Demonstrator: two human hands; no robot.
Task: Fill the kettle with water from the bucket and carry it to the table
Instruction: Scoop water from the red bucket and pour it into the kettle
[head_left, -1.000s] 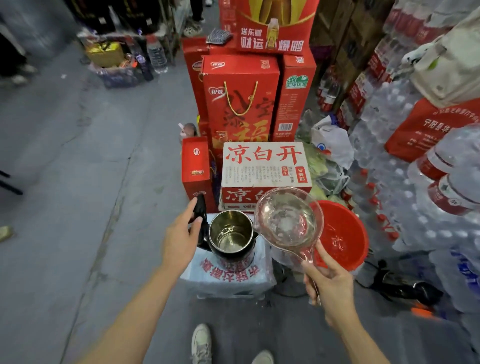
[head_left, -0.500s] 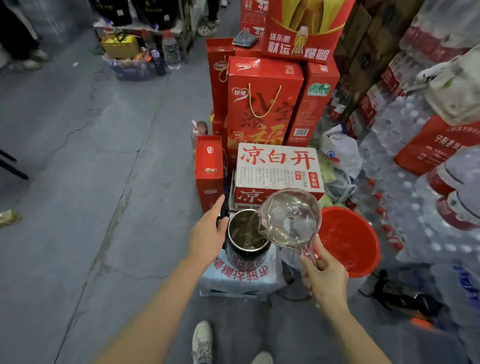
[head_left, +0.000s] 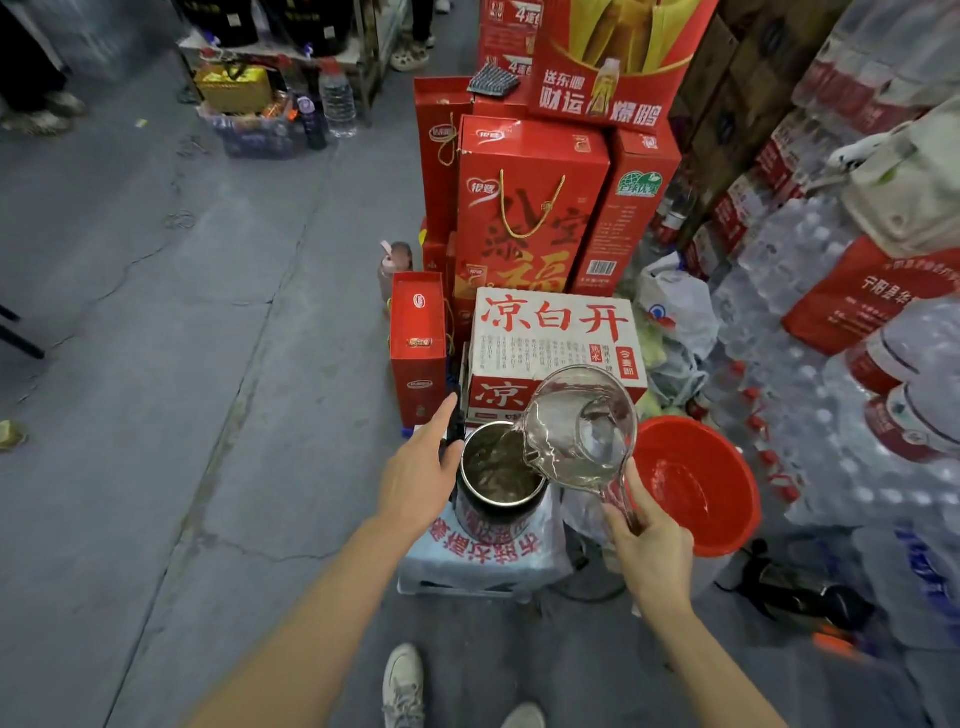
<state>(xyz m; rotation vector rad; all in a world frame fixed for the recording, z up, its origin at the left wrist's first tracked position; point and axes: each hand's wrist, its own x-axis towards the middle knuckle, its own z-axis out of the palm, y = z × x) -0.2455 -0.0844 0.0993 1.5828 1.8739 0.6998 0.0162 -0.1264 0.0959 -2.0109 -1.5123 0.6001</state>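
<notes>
A steel kettle with its lid open stands on a low stool draped in a white printed cover. My left hand grips the kettle's black handle on its left side. My right hand holds the handle of a clear plastic ladle, tilted left over the kettle's mouth, and water runs from it into the kettle. A red bucket with water in it stands on the floor just right of the stool.
Red gift boxes and a white carton are stacked right behind the stool. Packs of bottled water fill the right side. A black appliance lies on the floor at the right. Grey concrete floor stretches left. My shoes are below.
The ladle has moved left over the kettle and tipped further, and water now pours into the kettle. My left hand has stayed on the kettle's handle.
</notes>
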